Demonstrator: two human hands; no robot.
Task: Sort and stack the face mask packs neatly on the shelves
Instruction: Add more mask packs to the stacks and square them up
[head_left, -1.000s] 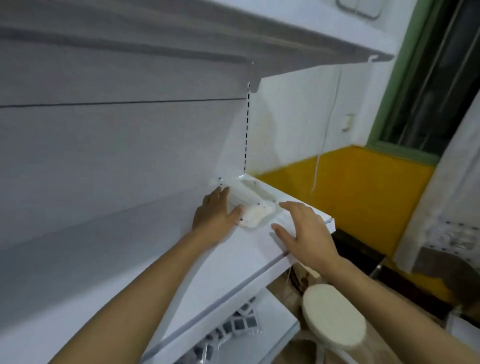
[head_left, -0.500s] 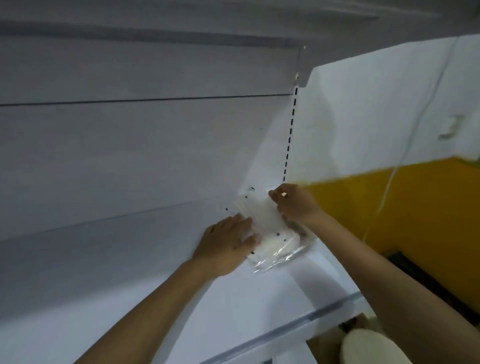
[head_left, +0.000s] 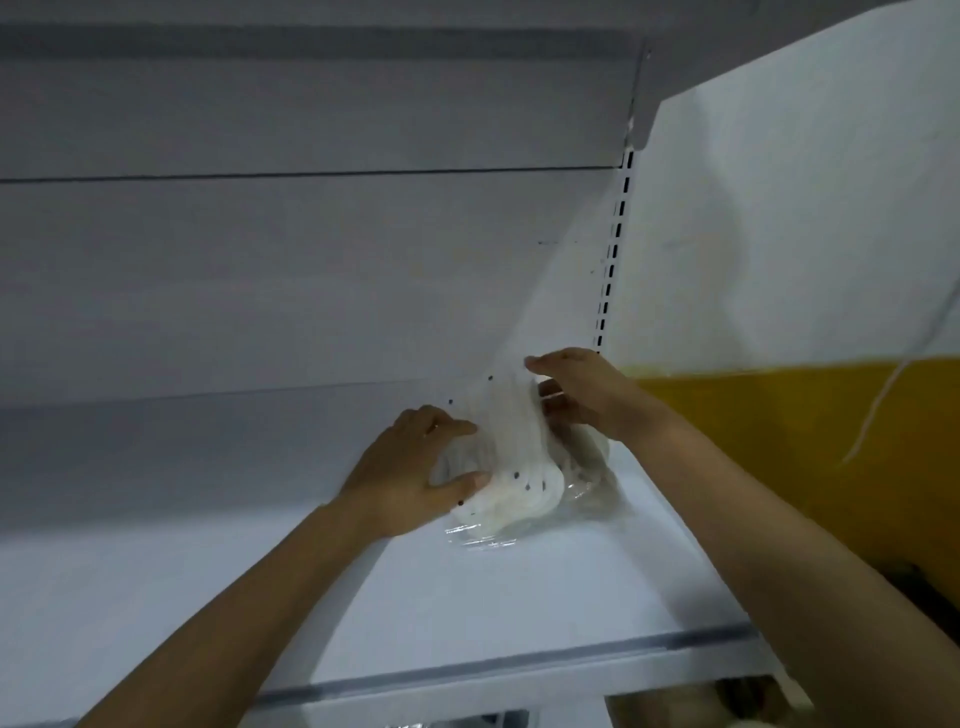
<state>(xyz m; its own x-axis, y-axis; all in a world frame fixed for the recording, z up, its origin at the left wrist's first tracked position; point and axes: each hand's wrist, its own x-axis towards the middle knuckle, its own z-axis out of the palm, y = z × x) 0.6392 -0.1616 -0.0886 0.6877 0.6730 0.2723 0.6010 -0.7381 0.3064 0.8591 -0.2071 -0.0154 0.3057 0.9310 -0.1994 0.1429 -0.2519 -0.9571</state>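
Both grips on mask pack (head_left: 511, 467): left hand (head_left: 415, 470) pinches its left edge, right hand (head_left: 582, 397) pinches the top. Pack sits on shelf (head_left: 467, 613), back right corner.

right hand (head_left: 587, 395) now lifting mask pack (head_left: 511, 441) — upright
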